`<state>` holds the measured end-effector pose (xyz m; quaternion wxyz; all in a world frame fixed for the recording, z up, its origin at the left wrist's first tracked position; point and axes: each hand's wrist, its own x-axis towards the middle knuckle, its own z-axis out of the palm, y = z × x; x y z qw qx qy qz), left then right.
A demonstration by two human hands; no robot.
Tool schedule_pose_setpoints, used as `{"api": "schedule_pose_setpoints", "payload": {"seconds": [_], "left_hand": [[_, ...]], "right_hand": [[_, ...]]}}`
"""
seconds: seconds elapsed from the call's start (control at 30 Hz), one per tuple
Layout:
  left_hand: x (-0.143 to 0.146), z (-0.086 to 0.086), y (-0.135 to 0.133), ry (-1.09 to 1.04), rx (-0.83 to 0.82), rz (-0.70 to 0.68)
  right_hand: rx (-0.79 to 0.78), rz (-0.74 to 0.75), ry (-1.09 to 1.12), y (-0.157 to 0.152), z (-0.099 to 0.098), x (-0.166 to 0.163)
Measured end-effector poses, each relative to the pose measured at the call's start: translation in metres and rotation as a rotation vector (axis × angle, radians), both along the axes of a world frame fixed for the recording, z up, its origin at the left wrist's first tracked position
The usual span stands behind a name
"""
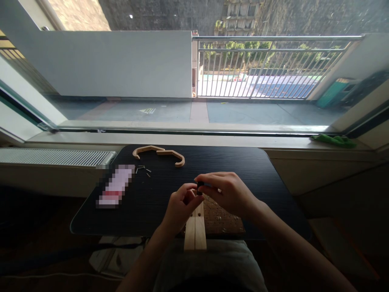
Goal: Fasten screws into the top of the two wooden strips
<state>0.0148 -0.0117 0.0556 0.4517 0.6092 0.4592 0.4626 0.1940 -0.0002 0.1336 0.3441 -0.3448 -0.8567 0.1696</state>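
Observation:
My right hand (229, 190) pinches a small black cylindrical piece (199, 187) from above, between thumb and fingers. Just below and to its left, my left hand (182, 205) is closed, thumb and index finger meeting around the foot of that piece, over the far end of the wood. What exactly the left fingers grip is hidden. Two pale wooden strips (195, 235) lie side by side under my hands, pointing towards me past the table's near edge. Dark round holes show in them. Beneath is a brown, speckled board (223, 219).
On the black table (243, 162) two curved wooden pieces (174, 154) lie at the back left. Several screws (145, 169) are scattered nearer, beside a blurred pink-white item (117, 186). A windowsill (212, 142) with a green cloth (332, 141) runs behind; a radiator (54, 156) stands left.

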Motion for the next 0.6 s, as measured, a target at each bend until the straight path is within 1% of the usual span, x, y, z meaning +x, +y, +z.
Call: {"api": "schedule_pose_setpoints", "payload": {"seconds": [0.37,0.6], "left_hand": [[0.0011,0.0016,0.0012,0.047,0.042,0.012],[0.0014,0.0059,0.0008,0.112,0.063,0.028]], "right_hand": [[0.008,-0.018,-0.029,-0.0005,0.0018,-0.0002],[0.011,-0.033,-0.055,0.0015,0.0004,-0.0006]]}}
